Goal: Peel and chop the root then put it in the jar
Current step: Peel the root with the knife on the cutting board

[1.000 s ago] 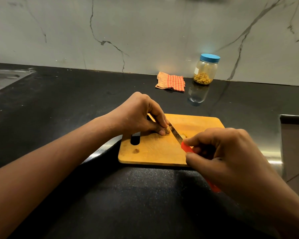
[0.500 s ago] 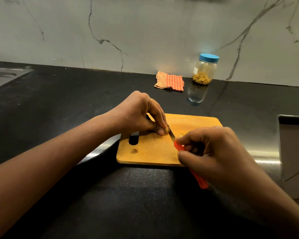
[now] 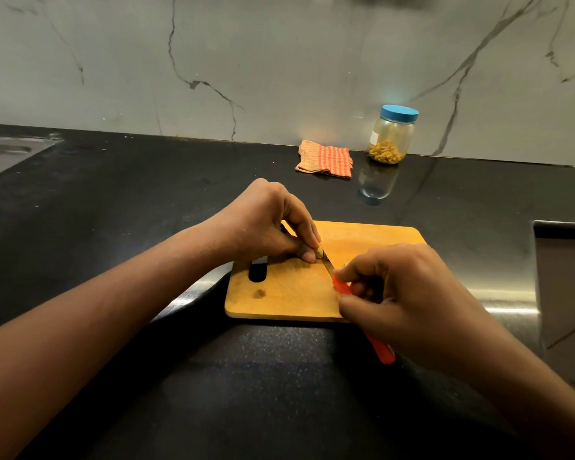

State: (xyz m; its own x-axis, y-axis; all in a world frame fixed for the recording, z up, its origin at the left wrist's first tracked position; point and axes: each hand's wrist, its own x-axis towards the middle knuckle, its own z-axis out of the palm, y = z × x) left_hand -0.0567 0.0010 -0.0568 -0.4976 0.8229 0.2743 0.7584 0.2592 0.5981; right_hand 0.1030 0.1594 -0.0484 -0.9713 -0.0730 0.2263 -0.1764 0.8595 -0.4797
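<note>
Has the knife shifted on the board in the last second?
Yes: the knife has slid left across the cutting board, toward the left hand.

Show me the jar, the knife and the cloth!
jar (image 3: 392, 137): head view, on its glass side.
knife (image 3: 381, 350): head view, on its orange handle end.
cloth (image 3: 326, 159): head view, on its checked middle.

The cutting board (image 3: 289, 293) is honey-yellow wood, the knife (image 3: 341, 287) has an orange-red handle and a silvery blade, and the root (image 3: 320, 252) is pale tan. The clear jar (image 3: 392, 137) has a blue lid (image 3: 399, 113) and yellow-brown contents. The cloth (image 3: 326, 158) is orange-and-red checked, the countertop (image 3: 146, 200) speckled black, the wall (image 3: 279, 61) grey with dark veins.
</note>
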